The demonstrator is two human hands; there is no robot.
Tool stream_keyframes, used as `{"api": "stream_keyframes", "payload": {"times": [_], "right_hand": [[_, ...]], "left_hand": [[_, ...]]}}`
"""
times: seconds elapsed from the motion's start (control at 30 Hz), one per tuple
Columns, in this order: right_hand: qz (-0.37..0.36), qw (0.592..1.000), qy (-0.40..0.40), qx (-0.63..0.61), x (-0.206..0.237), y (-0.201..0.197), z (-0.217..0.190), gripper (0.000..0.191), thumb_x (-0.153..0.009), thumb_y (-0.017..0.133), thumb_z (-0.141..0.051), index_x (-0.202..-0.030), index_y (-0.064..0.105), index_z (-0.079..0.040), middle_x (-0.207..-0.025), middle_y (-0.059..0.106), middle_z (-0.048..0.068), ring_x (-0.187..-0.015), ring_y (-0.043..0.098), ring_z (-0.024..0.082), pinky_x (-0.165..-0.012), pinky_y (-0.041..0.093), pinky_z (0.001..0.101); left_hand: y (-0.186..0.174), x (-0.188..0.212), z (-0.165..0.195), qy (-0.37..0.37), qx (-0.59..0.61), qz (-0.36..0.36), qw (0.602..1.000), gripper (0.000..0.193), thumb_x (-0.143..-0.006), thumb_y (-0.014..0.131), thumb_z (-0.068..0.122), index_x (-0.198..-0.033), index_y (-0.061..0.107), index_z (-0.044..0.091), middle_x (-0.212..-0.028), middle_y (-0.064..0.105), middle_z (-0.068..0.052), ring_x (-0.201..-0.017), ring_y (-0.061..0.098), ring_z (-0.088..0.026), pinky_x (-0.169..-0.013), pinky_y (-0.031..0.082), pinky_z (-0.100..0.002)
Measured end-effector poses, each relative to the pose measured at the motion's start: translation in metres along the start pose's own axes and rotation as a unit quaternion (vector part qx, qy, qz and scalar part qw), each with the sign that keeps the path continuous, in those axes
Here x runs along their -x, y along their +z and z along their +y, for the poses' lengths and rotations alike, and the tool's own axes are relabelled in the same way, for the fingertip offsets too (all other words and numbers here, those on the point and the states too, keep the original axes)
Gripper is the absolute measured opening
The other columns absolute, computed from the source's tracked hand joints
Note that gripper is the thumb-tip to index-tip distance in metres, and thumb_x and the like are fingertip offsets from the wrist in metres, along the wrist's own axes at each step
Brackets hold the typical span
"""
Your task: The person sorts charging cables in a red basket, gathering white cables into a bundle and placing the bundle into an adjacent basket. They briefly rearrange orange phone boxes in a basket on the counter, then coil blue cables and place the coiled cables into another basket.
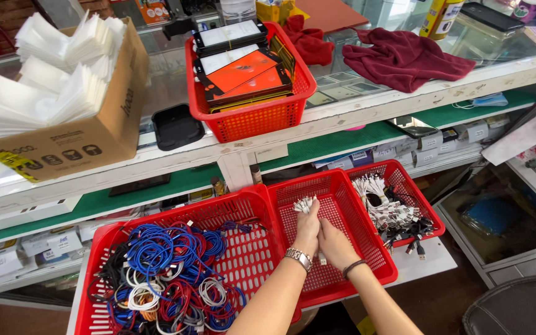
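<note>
Both hands are working inside the middle red plastic mesh basket (355, 248), which is sitting between two others on a low white shelf (429, 263). The left hand (308, 229), wearing a silver metal wristwatch (298, 257), is clamping its fingers around a small bundle of white cable ends (304, 203) and lifting it above the basket floor. The right hand (336, 243), wearing a dark thin wrist band (353, 267), is resting against the left, fingers curled; whether it is gripping anything I cannot tell. The left-side red plastic basket (103, 267) is holding tangled blue, red, black and white cables (165, 273). The right-side red basket (426, 208) is holding short white and black cables (389, 211). Above, an upper red basket (252, 121) of flat orange and black packets is standing on the glass counter.
</note>
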State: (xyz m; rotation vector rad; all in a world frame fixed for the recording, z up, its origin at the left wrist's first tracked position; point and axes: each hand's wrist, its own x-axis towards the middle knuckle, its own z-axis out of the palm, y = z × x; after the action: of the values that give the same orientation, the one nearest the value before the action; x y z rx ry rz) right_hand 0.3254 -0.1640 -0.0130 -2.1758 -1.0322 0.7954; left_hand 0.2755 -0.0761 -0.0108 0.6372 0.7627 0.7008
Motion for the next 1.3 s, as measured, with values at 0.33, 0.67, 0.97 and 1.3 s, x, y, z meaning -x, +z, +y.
{"api": "stream_keyframes", "payload": {"times": [0.33, 0.67, 0.97, 1.3], "right_hand": [[0.094, 0.887, -0.036, 0.451, -0.002, 0.020, 0.021, 0.013, -0.099, 0.047, -0.017, -0.105, 0.054, -0.008, -0.093, 0.072, 0.010, -0.089, 0.072, 0.024, -0.082, 0.053, 0.0409], [-0.034, 0.837, 0.082, 0.540, -0.006, 0.027, 0.005, 0.036, -0.104, 0.048, -0.027, -0.136, 0.048, -0.009, -0.139, 0.053, 0.008, -0.133, 0.050, 0.025, -0.115, 0.039, 0.0570], [0.171, 0.947, -0.125, 0.242, -0.044, -0.097, -0.134, 0.040, -0.090, 0.066, -0.048, -0.097, 0.072, -0.009, -0.092, 0.074, 0.020, -0.088, 0.072, 0.039, -0.075, 0.058, 0.0514], [0.165, 0.860, -0.450, 0.176, -0.084, -0.195, -0.295, 0.012, -0.087, 0.071, -0.016, -0.096, 0.076, -0.010, -0.084, 0.072, 0.012, -0.085, 0.068, 0.030, -0.078, 0.054, 0.0430]], "left_hand": [[-0.013, -0.007, -0.004, -0.298, -0.171, -0.081, 0.936, 0.059, -0.098, 0.056, 0.062, -0.121, 0.063, 0.009, -0.117, 0.067, -0.017, -0.112, 0.062, -0.033, -0.097, 0.050, -0.053], [0.009, 0.042, 0.102, 0.185, -0.525, -0.195, 0.808, 0.037, -0.102, 0.055, 0.036, -0.119, 0.068, 0.005, -0.103, 0.078, -0.013, -0.083, 0.076, -0.017, -0.075, 0.060, -0.032], [0.029, 0.066, 0.281, 0.585, -0.487, 0.075, 0.644, 0.017, -0.100, 0.070, 0.025, -0.090, 0.069, 0.011, -0.075, 0.068, -0.002, -0.064, 0.063, -0.017, -0.063, 0.050, -0.032], [0.037, -0.008, 0.393, 0.444, -0.708, -0.060, 0.546, 0.064, -0.071, 0.088, 0.036, -0.126, 0.069, 0.011, -0.128, 0.064, -0.013, -0.120, 0.059, -0.032, -0.102, 0.047, -0.042]]}}
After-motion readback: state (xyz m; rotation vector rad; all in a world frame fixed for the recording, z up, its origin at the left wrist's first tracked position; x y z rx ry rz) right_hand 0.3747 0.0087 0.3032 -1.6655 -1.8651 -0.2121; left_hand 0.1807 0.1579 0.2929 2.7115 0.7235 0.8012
